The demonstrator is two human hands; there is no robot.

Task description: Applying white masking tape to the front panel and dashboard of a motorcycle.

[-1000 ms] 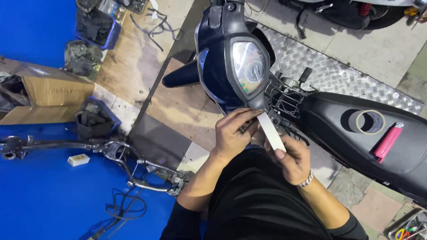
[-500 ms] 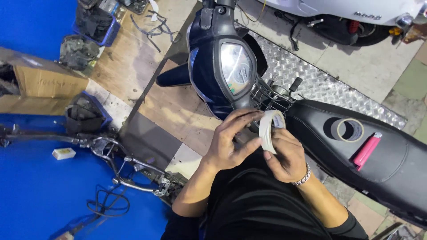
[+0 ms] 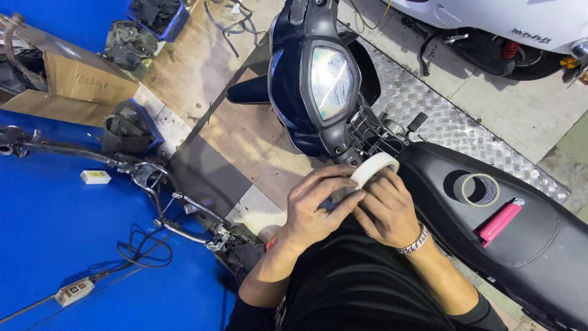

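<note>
A dark scooter (image 3: 318, 92) stands on a ridged metal ramp (image 3: 429, 104) in a workshop, its glossy headlight fairing pointing up the frame and its matt black stitched seat (image 3: 527, 233) running off to the lower right. Just below the fairing, in front of the wire basket (image 3: 373, 125) at the steering column, a person in a black top works a roll of pale masking tape (image 3: 373, 168) with both hands. The left hand (image 3: 318, 211) is curled over the roll from the side, fingers pressed to its outer face, while the right hand (image 3: 389, 211), a metal bracelet (image 3: 411, 239) at the wrist, grips it from beneath. The work appears to be at the stage of finding or peeling the free end of the tape; the next move would seem to call for a fingernail under the edge and a steady pull. To the right of the fairing, on the seat, lie a second, darker tape ring (image 3: 479, 189) and a slim pink utility knife (image 3: 499, 220). To its left a bare tubular frame (image 3: 153, 184) rests on smooth blue sheeting (image 3: 61, 245), beside a torn cardboard box (image 3: 79, 79) and a small white switch box (image 3: 75, 291) with a trailing cable.
</note>
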